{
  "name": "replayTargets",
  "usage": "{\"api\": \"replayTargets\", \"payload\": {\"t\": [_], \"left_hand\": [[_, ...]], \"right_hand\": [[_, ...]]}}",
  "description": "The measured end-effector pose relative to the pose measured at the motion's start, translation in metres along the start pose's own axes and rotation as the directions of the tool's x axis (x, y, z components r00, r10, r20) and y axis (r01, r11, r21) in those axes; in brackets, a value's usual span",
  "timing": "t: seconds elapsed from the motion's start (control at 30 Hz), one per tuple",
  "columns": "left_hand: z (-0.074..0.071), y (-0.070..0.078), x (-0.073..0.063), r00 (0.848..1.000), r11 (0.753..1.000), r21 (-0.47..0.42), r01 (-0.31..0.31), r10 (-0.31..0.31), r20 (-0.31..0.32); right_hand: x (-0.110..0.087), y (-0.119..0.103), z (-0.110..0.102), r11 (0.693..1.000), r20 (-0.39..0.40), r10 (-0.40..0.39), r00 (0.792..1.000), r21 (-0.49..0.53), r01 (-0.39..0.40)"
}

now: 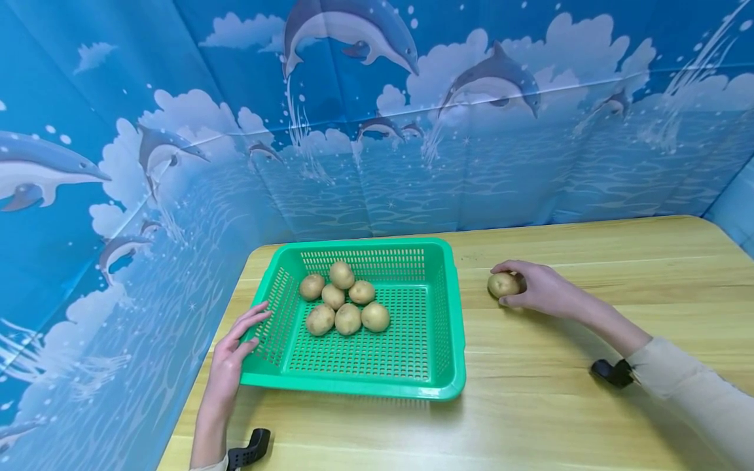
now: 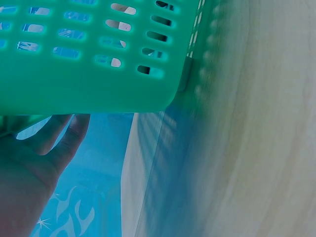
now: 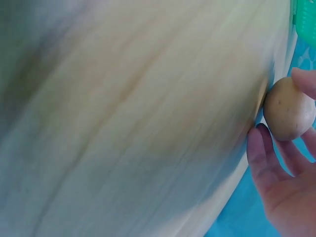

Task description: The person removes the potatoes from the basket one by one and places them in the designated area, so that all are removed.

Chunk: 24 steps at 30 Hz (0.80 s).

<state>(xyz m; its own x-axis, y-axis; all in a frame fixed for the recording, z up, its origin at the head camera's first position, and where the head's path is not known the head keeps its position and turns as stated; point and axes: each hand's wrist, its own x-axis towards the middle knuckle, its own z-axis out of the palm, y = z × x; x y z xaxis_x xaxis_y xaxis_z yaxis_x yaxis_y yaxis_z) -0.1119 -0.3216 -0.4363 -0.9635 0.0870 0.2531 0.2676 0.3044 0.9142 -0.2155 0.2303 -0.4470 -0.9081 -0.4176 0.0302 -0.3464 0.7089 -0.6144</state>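
My right hand [image 1: 544,288] has its thumb and fingers around a single potato [image 1: 503,285] on the wooden table, right of the basket. In the right wrist view this smooth tan potato [image 3: 288,109] sits between the thumb and fingers [image 3: 269,165], low over the table surface. Several more potatoes [image 1: 348,319] lie together in the left half of a green slotted plastic basket [image 1: 458,314]. My left hand [image 1: 226,360] rests on the basket's left rim, its fingers fairly straight and reaching over the edge. In the left wrist view, the rim hides the fingertips of that hand [image 2: 29,173].
The light wooden table [image 1: 530,405] runs out to the right of the basket. A blue curtain [image 1: 412,170] printed with dolphins hangs close along its back and left edges. Black wrist devices [image 1: 612,373] sit at both sleeves.
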Motion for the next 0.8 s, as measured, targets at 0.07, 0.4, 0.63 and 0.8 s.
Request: {"api": "replayTargets", "payload": {"t": [0.07, 0.4, 0.63, 0.8], "left_hand": [[0.0, 0.0, 0.0, 1.0, 1.0, 0.0, -0.001, 0.001, 0.002], [0.001, 0.002, -0.001, 1.0, 1.0, -0.011, 0.014, -0.014, -0.016], [0.0, 0.0, -0.001, 1.0, 1.0, -0.012, 0.002, -0.002, 0.0], [0.0, 0.0, 0.0, 1.0, 1.0, -0.006, -0.002, 0.002, -0.001]], "right_hand": [[-0.002, -0.001, 0.0, 1.0, -0.001, -0.004, 1.0, -0.013, 0.004], [-0.006, 0.002, -0.001, 1.0, -0.005, -0.021, 1.0, -0.001, 0.021], [-0.008, 0.001, -0.006, 1.0, -0.01, -0.003, 1.0, -0.012, 0.003], [-0.01, -0.008, -0.014, 0.999, -0.044, -0.034, 0.998, -0.03, 0.032]]}}
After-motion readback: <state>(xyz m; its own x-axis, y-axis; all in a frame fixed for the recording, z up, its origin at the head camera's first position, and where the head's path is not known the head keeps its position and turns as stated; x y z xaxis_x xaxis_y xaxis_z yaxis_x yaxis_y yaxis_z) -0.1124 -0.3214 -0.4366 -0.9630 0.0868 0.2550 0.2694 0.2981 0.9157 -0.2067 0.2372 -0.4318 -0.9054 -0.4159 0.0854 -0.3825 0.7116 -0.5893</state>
